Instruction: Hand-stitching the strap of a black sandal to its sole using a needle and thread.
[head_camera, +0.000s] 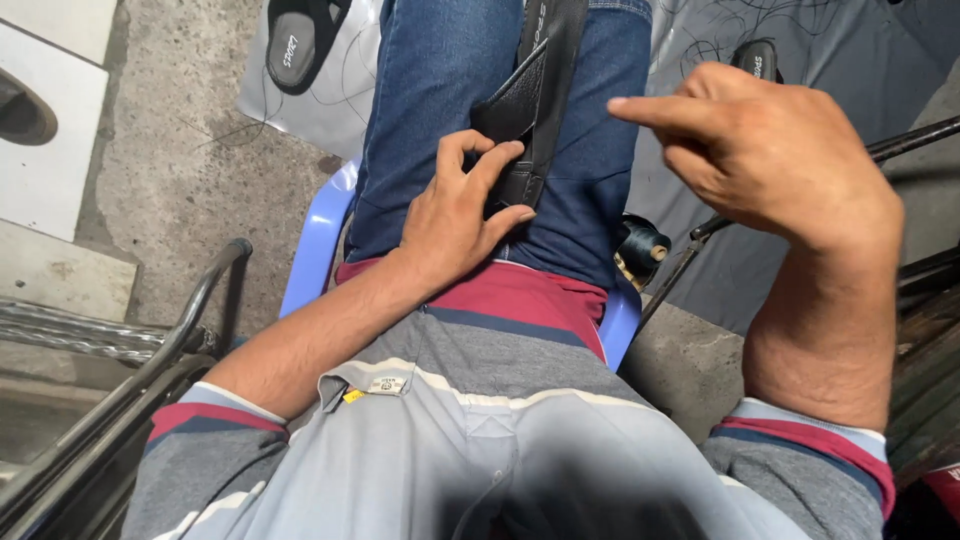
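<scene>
A seated person is seen from above on a pale blue plastic chair, set on a rough concrete floor; the thighs, in blue jeans, are made to serve as the work surface, no desk being in view. A striped polo shirt in grey, maroon and light blue fills the lower frame. A grey sheet is spread over the ground to the right, apparently to keep things off the dirt, and dark metal tubing is seen at the lower left.

A black strap is laid lengthwise down the lap, so that its weight is carried by the leg. A black leather piece is pressed flat against it by the left hand, whose fingers are spread and laid on the leather's lower edge, pinning rather than gripping, seemingly to hold the two layers in line. The right hand is raised clear of the lap, its forefinger held out straight and the other fingers curled loosely inward; whether a thread or needle is pinched there cannot be told.

A spool of dark thread is wedged at the chair's edge beside the right thigh, within easy reach. A black sandal is seen on the foot at the top, and a second is partly hidden behind the right hand.
</scene>
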